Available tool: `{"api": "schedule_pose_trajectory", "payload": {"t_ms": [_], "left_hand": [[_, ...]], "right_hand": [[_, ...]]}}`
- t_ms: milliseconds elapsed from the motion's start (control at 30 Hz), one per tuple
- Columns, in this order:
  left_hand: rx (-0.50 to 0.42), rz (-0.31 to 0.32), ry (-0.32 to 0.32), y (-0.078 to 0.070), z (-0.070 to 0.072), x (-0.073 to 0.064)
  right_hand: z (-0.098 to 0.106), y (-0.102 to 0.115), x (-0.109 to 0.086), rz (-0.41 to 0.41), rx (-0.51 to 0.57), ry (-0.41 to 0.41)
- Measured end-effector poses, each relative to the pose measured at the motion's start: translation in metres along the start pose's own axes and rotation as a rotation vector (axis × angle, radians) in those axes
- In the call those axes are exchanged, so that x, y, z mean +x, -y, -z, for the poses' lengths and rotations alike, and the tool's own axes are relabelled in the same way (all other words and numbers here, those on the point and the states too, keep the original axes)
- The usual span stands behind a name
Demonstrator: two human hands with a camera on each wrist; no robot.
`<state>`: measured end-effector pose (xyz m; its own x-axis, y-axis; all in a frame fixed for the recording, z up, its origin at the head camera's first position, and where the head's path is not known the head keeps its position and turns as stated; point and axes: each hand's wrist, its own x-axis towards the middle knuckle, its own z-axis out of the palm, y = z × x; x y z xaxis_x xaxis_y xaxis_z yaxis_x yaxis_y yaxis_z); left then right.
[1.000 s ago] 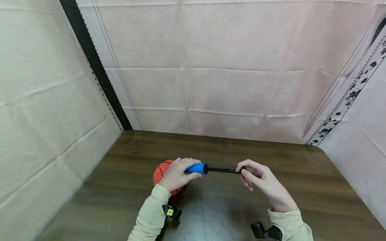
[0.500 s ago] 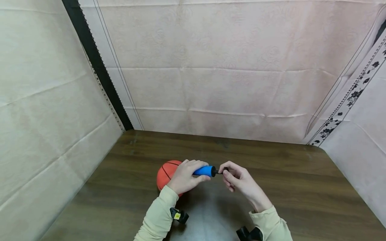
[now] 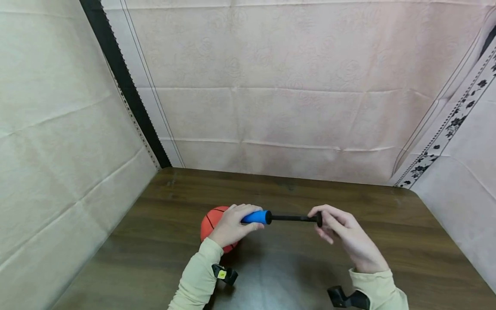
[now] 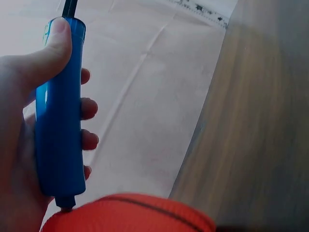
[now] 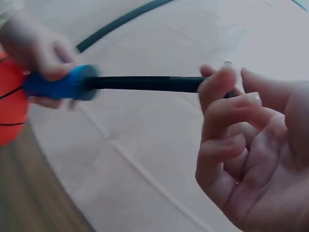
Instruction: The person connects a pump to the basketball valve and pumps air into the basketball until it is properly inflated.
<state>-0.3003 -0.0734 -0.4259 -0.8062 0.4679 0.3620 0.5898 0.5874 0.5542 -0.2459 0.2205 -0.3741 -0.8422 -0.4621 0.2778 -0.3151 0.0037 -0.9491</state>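
A blue hand pump (image 3: pixel 257 217) lies sideways across the head view, its black rod (image 3: pixel 293 218) drawn far out of the barrel. My left hand (image 3: pixel 234 227) grips the blue barrel, thumb along it near the rod end, as the left wrist view shows. The barrel's nozzle end meets an orange-red basketball (image 4: pixel 130 215); the tip itself is out of sight there. Curled fingers of my right hand (image 3: pixel 346 230) hold the black handle (image 3: pixel 319 219) at the rod's far end. My left hand and forearm cover part of the ball in the head view.
Beneath both hands is a brown wood-grain table (image 3: pixel 186 189). Pale cloth (image 3: pixel 271 116) hangs behind it and at both sides. Black wrist cameras (image 3: pixel 346 298) are strapped to the sleeves.
Half a second ago the rod was pushed almost fully into the barrel; my right hand has since pulled it out to the right. The left hand and ball have shifted slightly left.
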Motion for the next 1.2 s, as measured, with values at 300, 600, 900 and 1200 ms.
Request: {"api": "schedule_pose_trajectory", "payload": {"t_ms": [300,600,900,1200], "left_hand": [[0.104,0.021,0.036,-0.001,-0.002,-0.001],[0.148,-0.083,0.023,-0.008,-0.009,0.001],[0.078,-0.094,-0.023,-0.001,0.007,-0.003],[0.154,-0.155,-0.166,0.0,0.017,-0.003]], "right_hand": [[-0.017,-0.018,0.015,-0.051,-0.069,-0.022],[-0.05,-0.039,0.032,-0.09,-0.123,0.041],[-0.035,-0.005,0.015,-0.099,-0.112,-0.001],[-0.024,0.006,0.006,-0.032,-0.09,-0.073]]}}
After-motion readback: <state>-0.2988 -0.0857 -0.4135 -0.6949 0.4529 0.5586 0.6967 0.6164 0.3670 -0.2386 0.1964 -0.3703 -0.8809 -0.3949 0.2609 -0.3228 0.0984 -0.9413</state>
